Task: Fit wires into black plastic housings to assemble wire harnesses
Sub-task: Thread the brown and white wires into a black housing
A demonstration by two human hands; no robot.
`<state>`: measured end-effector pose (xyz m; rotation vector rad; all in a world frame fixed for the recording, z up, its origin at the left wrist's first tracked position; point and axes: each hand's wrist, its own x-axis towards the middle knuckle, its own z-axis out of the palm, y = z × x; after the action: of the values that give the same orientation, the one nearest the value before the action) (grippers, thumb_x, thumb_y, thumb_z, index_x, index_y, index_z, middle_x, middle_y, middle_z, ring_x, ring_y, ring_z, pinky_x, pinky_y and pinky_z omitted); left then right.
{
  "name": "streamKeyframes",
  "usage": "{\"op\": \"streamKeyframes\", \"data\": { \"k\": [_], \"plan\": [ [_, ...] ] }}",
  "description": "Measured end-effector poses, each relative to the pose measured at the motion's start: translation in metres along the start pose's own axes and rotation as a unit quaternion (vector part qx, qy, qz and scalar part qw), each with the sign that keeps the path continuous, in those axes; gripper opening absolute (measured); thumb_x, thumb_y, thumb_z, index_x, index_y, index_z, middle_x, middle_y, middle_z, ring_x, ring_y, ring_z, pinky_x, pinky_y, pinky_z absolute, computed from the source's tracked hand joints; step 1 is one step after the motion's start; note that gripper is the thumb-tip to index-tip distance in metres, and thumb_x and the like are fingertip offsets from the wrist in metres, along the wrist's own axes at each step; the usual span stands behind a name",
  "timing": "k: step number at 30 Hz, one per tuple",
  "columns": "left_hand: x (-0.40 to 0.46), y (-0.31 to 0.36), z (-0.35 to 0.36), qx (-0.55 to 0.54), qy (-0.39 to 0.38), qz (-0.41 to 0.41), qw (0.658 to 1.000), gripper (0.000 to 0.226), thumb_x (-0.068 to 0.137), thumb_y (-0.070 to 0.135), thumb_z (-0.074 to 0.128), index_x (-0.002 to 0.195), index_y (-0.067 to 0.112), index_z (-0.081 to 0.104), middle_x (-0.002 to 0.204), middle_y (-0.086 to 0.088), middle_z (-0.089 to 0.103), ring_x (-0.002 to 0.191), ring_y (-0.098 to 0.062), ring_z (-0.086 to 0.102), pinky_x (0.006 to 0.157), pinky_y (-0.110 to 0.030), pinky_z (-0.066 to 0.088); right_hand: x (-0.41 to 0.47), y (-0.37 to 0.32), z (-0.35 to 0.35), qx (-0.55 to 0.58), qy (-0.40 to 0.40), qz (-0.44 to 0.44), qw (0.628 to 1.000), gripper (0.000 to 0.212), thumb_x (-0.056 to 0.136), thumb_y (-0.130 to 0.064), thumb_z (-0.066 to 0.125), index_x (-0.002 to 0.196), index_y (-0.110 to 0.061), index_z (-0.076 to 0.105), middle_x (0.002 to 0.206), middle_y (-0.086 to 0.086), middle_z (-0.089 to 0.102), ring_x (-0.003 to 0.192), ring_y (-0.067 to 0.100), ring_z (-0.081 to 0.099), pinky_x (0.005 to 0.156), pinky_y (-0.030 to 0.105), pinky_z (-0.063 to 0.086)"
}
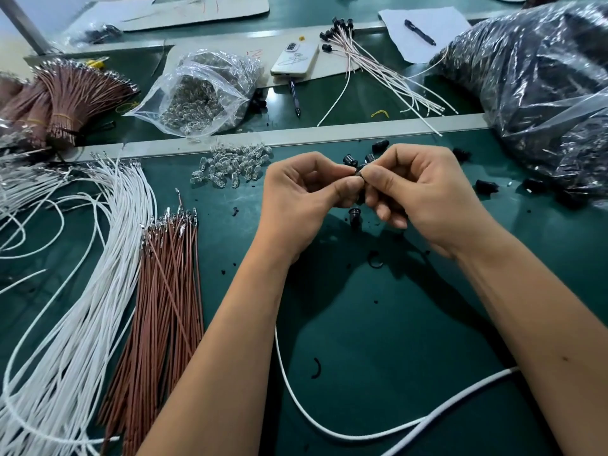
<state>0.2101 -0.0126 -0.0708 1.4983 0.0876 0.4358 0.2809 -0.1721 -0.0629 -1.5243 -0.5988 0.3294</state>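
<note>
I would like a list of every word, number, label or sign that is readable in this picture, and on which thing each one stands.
No text can be read with confidence.
Red marks on the cardboard beside the phone: too blurred to read.
Red strokes on the far cardboard: not legible as letters.
Line drawing on the phone's back: a picture, no words.
White paper under the pen: no writing visible.

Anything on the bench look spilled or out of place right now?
Yes. Small clear bulbs lie loose on the green mat just below their open plastic bag, and black plastic scraps litter the mat between the forearms. Nothing looks damaged.
</note>
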Motion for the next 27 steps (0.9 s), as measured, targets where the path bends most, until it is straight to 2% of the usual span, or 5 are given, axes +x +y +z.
{"op": "streamKeyframes", "data": {
  "k": [8, 14, 18, 24, 27],
  "plan": [
    [0.0, 0.003, -0.002, -0.025, -0.027, -0.051, 0.998, 0.022, 0.077, -0.012, 0.077, 0.098, -0.006, 0.071, 0.089, -0.017, 0.077, 0.076, -0.021, 0.071, 0.071, -0.027, 0.057, 0.001, 0.0, -0.002, 0.019, 0.042, -0.015, 0.999, 0.018, 0.1, -0.011, 0.067, 0.083, -0.004, 0.065, 0.066, 0.008, 0.069, 0.046, 0.015, 0.056, 0.036, 0.021, 0.038],
    [-0.003, 0.007, -0.005, -0.056, -0.042, -0.108, 0.992, 0.019, 0.078, -0.009, 0.076, 0.095, -0.003, 0.071, 0.093, -0.028, 0.073, 0.077, -0.028, 0.067, 0.071, -0.031, 0.061, 0.001, -0.001, -0.006, 0.062, 0.05, -0.015, 0.997, 0.018, 0.102, -0.013, 0.063, 0.086, -0.004, 0.066, 0.068, 0.008, 0.068, 0.047, 0.013, 0.056, 0.037, 0.02, 0.039],
    [-0.004, 0.008, -0.002, -0.053, -0.068, -0.122, 0.989, 0.017, 0.079, -0.007, 0.076, 0.095, -0.006, 0.07, 0.089, -0.021, 0.07, 0.072, -0.021, 0.067, 0.069, -0.026, 0.058, 0.0, -0.001, -0.003, 0.066, 0.043, -0.013, 0.997, 0.019, 0.102, -0.012, 0.063, 0.084, -0.004, 0.065, 0.067, 0.008, 0.068, 0.046, 0.013, 0.055, 0.036, 0.02, 0.038],
    [-0.004, 0.009, -0.004, -0.048, -0.069, -0.115, 0.99, 0.025, 0.074, -0.005, 0.078, 0.098, -0.004, 0.071, 0.089, -0.02, 0.072, 0.073, -0.024, 0.065, 0.072, -0.029, 0.059, 0.0, -0.001, -0.004, 0.057, 0.041, -0.014, 0.997, 0.019, 0.102, -0.012, 0.063, 0.086, -0.003, 0.065, 0.067, 0.008, 0.067, 0.046, 0.014, 0.054, 0.036, 0.02, 0.037],
    [-0.004, 0.011, -0.005, -0.05, -0.063, -0.121, 0.989, 0.02, 0.075, -0.004, 0.078, 0.093, -0.003, 0.071, 0.084, -0.018, 0.073, 0.067, -0.022, 0.067, 0.067, -0.028, 0.058, 0.0, -0.002, -0.004, 0.056, 0.043, -0.016, 0.997, 0.018, 0.102, -0.013, 0.063, 0.087, -0.003, 0.066, 0.067, 0.007, 0.066, 0.046, 0.013, 0.054, 0.036, 0.019, 0.036]
  ]
}}
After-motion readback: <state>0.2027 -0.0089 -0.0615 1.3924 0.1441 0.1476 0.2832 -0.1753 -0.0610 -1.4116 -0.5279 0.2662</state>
